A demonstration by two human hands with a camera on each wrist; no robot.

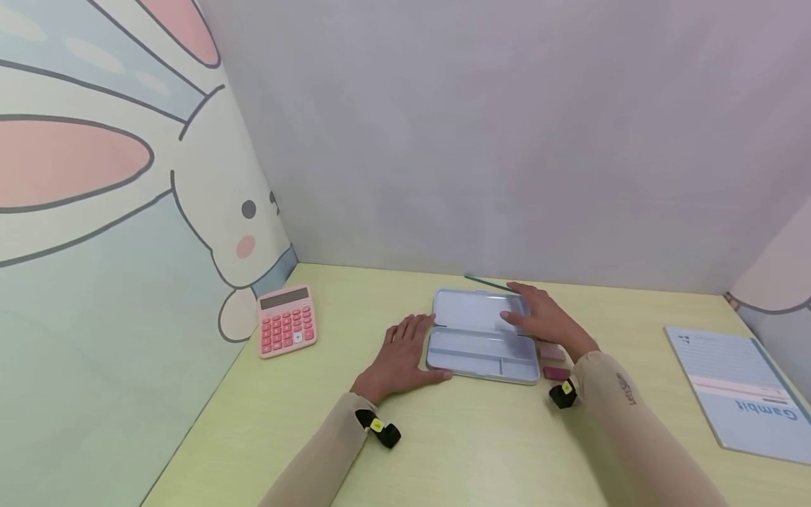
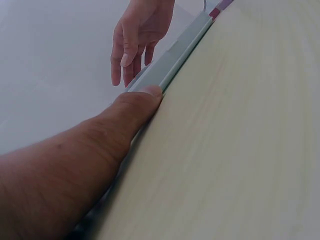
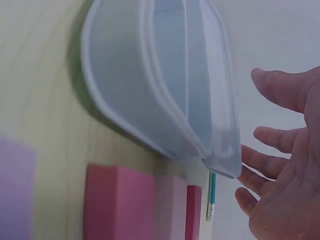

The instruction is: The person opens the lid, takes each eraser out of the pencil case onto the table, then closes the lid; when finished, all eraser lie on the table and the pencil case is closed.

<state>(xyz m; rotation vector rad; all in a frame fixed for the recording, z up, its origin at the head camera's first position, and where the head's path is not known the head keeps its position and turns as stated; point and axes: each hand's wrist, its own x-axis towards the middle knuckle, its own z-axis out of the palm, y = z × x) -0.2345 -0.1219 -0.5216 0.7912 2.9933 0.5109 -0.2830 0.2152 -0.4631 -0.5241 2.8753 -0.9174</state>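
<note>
A pale blue pencil case (image 1: 483, 352) lies unfolded on the table, its lid (image 1: 475, 310) laid back on the far side; the compartments I see hold nothing. My left hand (image 1: 402, 362) rests at its left side, fingers spread, the thumb on the near edge, as the left wrist view also shows. My right hand (image 1: 545, 320) hovers at the lid's right end, fingers loosely apart; in the right wrist view the fingertips (image 3: 245, 172) are beside the lid's rim. A green pencil (image 1: 488, 283) lies behind the case, partly hidden by that hand.
Beside the case's right end lie a dark pink eraser-like block (image 1: 556, 373) and a paler block (image 1: 551, 352). A pink calculator (image 1: 286, 320) sits at the left, near the wall. On the right is a notebook (image 1: 741, 394). A plain wall (image 1: 481, 141) rises behind the table.
</note>
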